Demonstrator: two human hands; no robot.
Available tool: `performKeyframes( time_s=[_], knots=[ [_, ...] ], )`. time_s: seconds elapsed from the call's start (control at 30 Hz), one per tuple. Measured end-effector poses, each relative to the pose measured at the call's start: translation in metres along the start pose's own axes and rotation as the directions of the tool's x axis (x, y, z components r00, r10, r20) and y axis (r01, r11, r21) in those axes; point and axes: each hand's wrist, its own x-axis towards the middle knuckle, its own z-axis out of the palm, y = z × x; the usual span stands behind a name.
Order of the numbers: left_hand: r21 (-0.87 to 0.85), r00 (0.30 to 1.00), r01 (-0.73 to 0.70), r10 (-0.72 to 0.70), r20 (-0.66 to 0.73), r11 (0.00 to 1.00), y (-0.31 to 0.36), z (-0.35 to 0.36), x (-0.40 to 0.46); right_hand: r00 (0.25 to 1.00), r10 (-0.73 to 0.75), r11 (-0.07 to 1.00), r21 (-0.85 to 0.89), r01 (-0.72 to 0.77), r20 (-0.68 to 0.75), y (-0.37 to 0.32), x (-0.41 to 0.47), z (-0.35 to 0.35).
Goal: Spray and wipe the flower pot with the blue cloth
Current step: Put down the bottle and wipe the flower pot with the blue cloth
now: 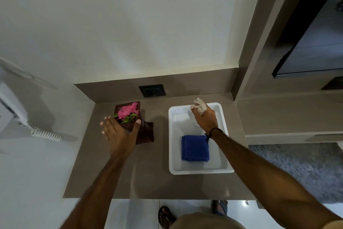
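A dark brown square flower pot (pixel 145 132) with pink flowers and green leaves stands on the brown counter. My left hand (pixel 118 132) is spread open right at its near side, thumb against the rim; whether the fingers touch it is unclear. The folded blue cloth (pixel 194 148) lies in the near half of a white tray (pixel 171 136). My right hand (pixel 205 115) is over the tray's far half, fingers wrapped around the head of a clear spray bottle (pixel 199 103). The bottle's body is mostly hidden under the hand.
A dark wall socket (pixel 152 90) sits on the back panel behind the pot. A wall phone with a coiled cord (pixel 44 135) hangs at the left. A wall column rises right of the tray. The counter's front edge (pixel 148 198) is near my body.
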Motion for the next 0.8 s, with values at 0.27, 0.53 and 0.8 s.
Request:
performKeyframes(
  time_s=[0.27, 0.53, 0.8],
  knots=[
    [-0.012, 0.999, -0.022, 0.021, -0.033, 1.000, -0.004, 0.003, 0.004, 0.985, 0.164, 0.984, -0.076, -0.160, 0.049, 0.022, -0.023, -0.002],
    [-0.005, 0.997, -0.017, 0.017, -0.069, 1.000, -0.003, 0.006, 0.003, 0.918, 0.365, 0.882, -0.374, -0.287, 0.157, 0.053, -0.058, 0.016],
    [-0.030, 0.998, -0.013, 0.011, -0.059, 0.999, -0.003, 0.004, 0.002, 0.754, 0.469, 0.874, -0.120, -0.470, 0.459, 0.019, -0.041, 0.011]
  ],
)
